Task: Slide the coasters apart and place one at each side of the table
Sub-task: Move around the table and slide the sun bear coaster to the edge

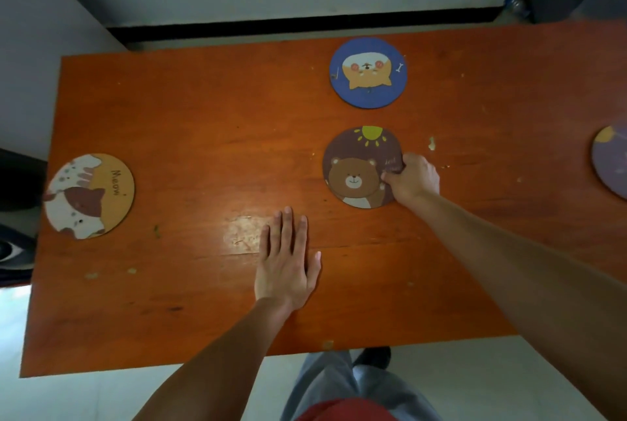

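Left hand (286,264) flat, right hand (412,179) gripping bear coaster (356,169), "Meow" coaster (90,196)

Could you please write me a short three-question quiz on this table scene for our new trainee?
1. True or false: the left hand lies flat on the table, touching no coaster.
2. Which coaster does the right hand grip?
A. blue dog coaster
B. bear coaster
C. cat coaster
3. Fill in: a fourth coaster, the purple coaster, is cut off at the picture's ____ edge.

Key: 1 true; 2 B; 3 right.
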